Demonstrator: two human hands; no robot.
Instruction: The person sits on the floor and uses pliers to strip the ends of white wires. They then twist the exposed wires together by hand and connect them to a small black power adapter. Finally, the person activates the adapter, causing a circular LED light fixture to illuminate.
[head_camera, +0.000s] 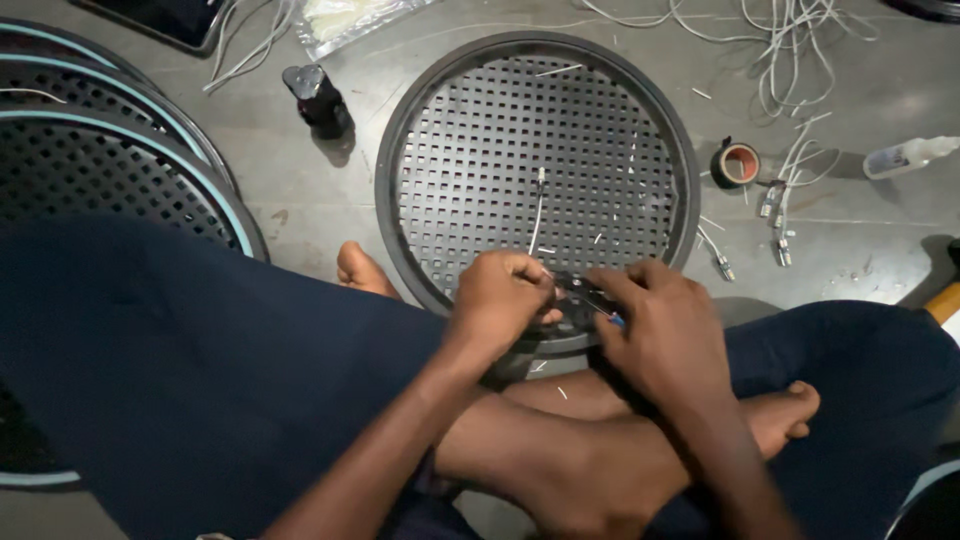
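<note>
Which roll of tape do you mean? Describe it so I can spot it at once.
Start at the big round perforated grille on the floor. Just past its right rim stands a small roll of tape. It is the only dark ring with a reddish core among the white cables.

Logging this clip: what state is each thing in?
Round black perforated grille: flat on the floor.
Short white cable: pinched in left hand, lying across the grille.
Small dark tool: held by right hand.
Roll of tape: on its side.
White plastic bottle: lying down.
</note>
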